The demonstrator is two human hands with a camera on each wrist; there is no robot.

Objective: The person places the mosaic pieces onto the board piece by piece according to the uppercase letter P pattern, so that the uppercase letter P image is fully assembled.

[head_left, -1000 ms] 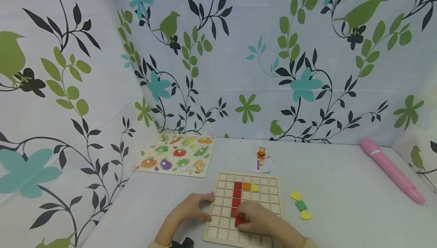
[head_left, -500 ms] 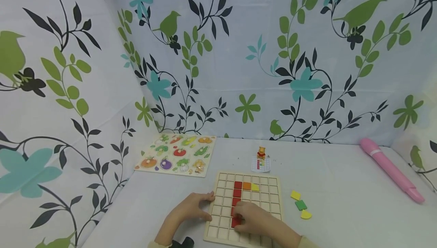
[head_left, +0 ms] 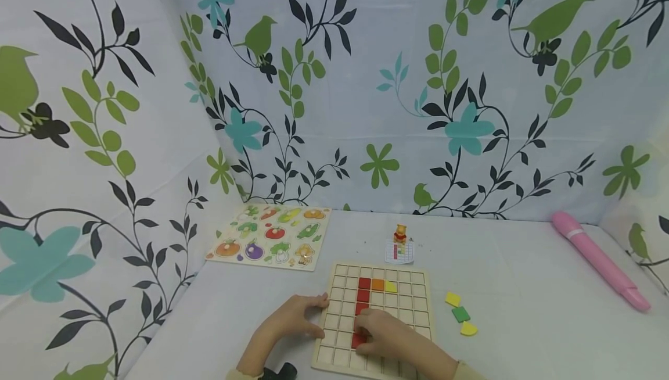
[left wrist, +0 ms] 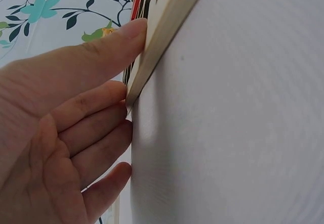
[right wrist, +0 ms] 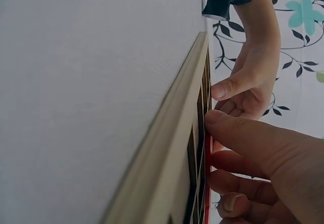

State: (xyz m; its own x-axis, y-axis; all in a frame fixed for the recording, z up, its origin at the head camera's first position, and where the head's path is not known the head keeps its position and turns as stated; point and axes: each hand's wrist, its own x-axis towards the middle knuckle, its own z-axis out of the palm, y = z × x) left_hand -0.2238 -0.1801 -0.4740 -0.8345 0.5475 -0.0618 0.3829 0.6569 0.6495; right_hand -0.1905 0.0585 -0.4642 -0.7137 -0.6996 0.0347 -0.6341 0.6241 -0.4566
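Note:
A wooden grid board [head_left: 342,358] lies on the table with a column of red square tiles [head_left: 363,296] in it. An orange tile [head_left: 378,285] and a yellow tile [head_left: 391,287] extend right from the column's top. My right hand [head_left: 389,333] pinches another red square tile [head_left: 358,340] at the column's lower end, its fingers hiding part of the column. At the board's left edge, my left hand [head_left: 292,317] rests with thumb and fingers spread. In the left wrist view its thumb and nearly straight fingers touch the board's rim [left wrist: 162,37].
Right of the board lie a yellow tile [head_left: 452,299], a green tile [head_left: 461,314] and a yellow rounded piece [head_left: 468,329]. Behind it, a small bear figurine [head_left: 400,233] stands on a pattern card [head_left: 393,257]. A vegetable puzzle board [head_left: 263,226] and pink marker-shaped object [head_left: 596,255] lie farther out.
My right hand has shifted slightly left, bringing the pinched red tile from right of the column to line up beneath it. My left hand has stayed at the board's edge.

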